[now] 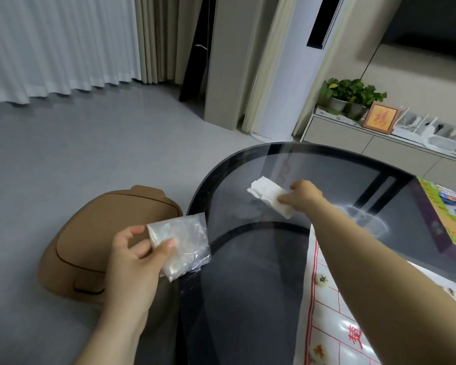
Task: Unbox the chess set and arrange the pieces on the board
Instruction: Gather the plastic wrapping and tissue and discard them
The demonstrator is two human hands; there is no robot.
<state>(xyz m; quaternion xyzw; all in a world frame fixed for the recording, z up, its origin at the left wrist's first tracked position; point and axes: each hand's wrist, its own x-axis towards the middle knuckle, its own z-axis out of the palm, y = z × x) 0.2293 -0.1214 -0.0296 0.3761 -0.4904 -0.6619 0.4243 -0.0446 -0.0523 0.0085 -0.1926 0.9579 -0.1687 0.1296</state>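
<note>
Left hand [132, 256]: a crumpled clear plastic bag [184, 241] is pinched between thumb and fingers at the bench's left rim.
Right hand [302, 196]: a crumpled white paper tissue [267, 194] is gripped by curled fingers on the bench top.
Bench [248, 299]: round, dark glass, black-rimmed.
Chess board [327, 312]: a white sheet with red grid lines is spread at the near right; round pale pieces [321, 280] are seen on it.
Box [442, 219]: colourful, purple-sided, set at the far right.
Floor: a brown lidded bin [95, 241] stands beside the bench.
</note>
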